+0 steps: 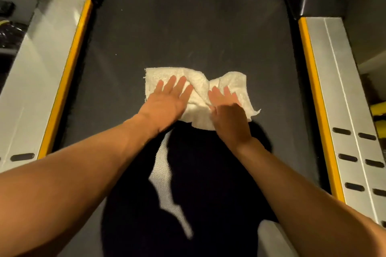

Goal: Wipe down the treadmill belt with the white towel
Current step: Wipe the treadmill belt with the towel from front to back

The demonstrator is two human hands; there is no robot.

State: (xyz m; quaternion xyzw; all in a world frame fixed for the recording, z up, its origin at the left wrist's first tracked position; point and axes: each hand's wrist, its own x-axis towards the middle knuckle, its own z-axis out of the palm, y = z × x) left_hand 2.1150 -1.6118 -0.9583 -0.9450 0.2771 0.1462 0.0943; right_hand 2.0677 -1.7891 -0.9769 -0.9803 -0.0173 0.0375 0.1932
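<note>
Two bare forearms reach forward over the dark treadmill belt. The left hand and right hand press flat, fingers straight and released, on the rumpled white towel mid-belt, between yellow-edged side rails.

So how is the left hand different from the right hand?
The left hand lies flat with fingers fanned; the right hand looks more humped, fingers closer together. The left hand presses the left half of the white towel, the right hand the right half. Both press it on the treadmill belt.
</note>
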